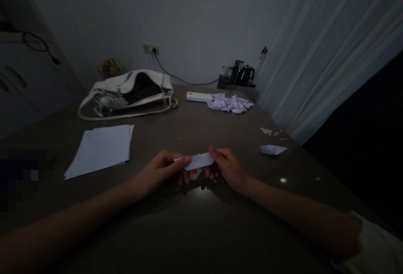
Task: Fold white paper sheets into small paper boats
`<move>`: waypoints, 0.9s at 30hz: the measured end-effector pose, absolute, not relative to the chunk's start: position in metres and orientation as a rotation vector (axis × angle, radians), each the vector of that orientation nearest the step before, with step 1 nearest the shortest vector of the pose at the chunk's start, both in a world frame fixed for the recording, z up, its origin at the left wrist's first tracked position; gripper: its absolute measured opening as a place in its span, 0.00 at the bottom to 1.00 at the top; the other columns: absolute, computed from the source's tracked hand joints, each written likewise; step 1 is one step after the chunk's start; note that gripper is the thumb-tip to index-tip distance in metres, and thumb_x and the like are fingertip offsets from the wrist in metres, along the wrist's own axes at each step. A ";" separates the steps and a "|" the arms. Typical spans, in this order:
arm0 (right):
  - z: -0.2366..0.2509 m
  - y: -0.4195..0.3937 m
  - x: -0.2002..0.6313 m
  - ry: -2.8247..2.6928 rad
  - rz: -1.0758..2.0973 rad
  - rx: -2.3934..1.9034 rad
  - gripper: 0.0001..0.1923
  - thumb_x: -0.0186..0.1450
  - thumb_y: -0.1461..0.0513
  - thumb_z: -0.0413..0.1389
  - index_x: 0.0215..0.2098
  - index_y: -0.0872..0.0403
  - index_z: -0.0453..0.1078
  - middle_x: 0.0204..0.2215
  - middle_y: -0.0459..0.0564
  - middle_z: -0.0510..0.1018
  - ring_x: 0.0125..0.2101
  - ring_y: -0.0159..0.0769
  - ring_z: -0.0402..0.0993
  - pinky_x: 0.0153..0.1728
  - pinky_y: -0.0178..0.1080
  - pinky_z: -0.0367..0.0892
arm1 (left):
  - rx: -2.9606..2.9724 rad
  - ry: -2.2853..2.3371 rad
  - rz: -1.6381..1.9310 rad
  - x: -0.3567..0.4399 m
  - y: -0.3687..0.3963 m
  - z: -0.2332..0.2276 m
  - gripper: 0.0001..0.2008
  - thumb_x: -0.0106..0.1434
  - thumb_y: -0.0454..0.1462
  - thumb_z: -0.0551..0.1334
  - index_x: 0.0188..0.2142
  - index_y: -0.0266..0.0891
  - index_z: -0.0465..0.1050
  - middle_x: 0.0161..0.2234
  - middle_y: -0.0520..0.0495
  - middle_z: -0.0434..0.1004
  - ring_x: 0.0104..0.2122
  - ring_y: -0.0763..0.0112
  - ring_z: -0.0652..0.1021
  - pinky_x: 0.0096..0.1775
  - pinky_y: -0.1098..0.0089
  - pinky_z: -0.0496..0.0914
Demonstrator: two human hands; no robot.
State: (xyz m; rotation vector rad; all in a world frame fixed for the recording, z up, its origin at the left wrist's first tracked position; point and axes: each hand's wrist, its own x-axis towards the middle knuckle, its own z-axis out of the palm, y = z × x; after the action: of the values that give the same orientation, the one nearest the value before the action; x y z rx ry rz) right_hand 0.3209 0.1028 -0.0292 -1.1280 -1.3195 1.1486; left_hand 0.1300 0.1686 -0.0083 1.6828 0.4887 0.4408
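A small folded strip of white paper (199, 161) is held just above the dark table (195, 223), in the middle of the view. My left hand (163, 170) pinches its left end between thumb and fingers. My right hand (226, 168) pinches its right end. Both forearms rest on or near the tabletop. The room is dim, so the folds of the paper are hard to make out.
A stack of white paper sheets (101, 148) lies to the left. A folded paper boat (273, 149) sits to the right. Further back are a white handbag (129, 92), a white flat case (199, 96), a heap of folded papers (231, 103), a kettle (241, 74) and a curtain (327, 56).
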 end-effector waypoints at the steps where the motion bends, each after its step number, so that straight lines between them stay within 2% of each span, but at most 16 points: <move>1: -0.029 0.103 0.321 -1.316 1.145 -1.134 0.30 0.64 0.41 0.48 0.21 0.57 0.67 0.14 0.44 0.69 0.14 0.23 0.62 0.15 0.29 0.55 | 1.700 0.501 0.429 0.130 0.169 -0.009 0.20 0.61 0.50 0.61 0.27 0.34 0.75 0.21 0.49 0.75 0.21 0.75 0.71 0.25 0.76 0.64; 8: -0.023 0.100 0.319 -1.401 1.246 -1.122 0.27 0.60 0.42 0.54 0.24 0.58 0.69 0.15 0.43 0.69 0.14 0.24 0.62 0.15 0.29 0.58 | 1.747 0.535 0.436 0.130 0.170 -0.007 0.16 0.59 0.46 0.64 0.26 0.34 0.75 0.20 0.51 0.74 0.20 0.77 0.70 0.23 0.78 0.63; 15: -0.026 0.100 0.319 -1.409 1.312 -1.048 0.27 0.58 0.41 0.56 0.24 0.59 0.70 0.18 0.45 0.72 0.14 0.24 0.65 0.15 0.28 0.59 | 1.723 0.438 0.418 0.128 0.170 -0.008 0.16 0.58 0.46 0.65 0.27 0.34 0.76 0.20 0.51 0.75 0.20 0.77 0.71 0.24 0.78 0.64; 18: -0.026 0.100 0.318 -1.371 1.292 -1.063 0.31 0.59 0.40 0.53 0.20 0.58 0.69 0.14 0.44 0.70 0.12 0.23 0.64 0.14 0.28 0.58 | 1.690 0.459 0.425 0.128 0.170 -0.008 0.17 0.58 0.48 0.64 0.27 0.34 0.76 0.20 0.50 0.75 0.20 0.76 0.72 0.24 0.77 0.64; 22: -0.025 0.100 0.319 -1.340 1.240 -1.087 0.36 0.63 0.38 0.44 0.17 0.58 0.70 0.10 0.46 0.68 0.11 0.24 0.62 0.14 0.28 0.56 | 1.621 0.490 0.482 0.128 0.168 -0.008 0.24 0.62 0.52 0.58 0.26 0.33 0.76 0.18 0.48 0.74 0.20 0.75 0.70 0.24 0.75 0.63; 27: -0.026 0.100 0.322 -1.330 1.237 -1.076 0.35 0.63 0.40 0.45 0.18 0.58 0.73 0.10 0.47 0.69 0.12 0.25 0.62 0.15 0.29 0.55 | 1.622 0.471 0.479 0.128 0.167 -0.008 0.27 0.62 0.54 0.56 0.24 0.33 0.77 0.18 0.46 0.74 0.19 0.73 0.70 0.25 0.72 0.63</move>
State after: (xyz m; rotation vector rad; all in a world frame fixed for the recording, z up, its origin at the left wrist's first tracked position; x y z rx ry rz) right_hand 0.3216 0.0999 -0.0257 -1.0761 -1.3298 1.2372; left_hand 0.1275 0.1666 -0.0081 1.6217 0.4706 0.4785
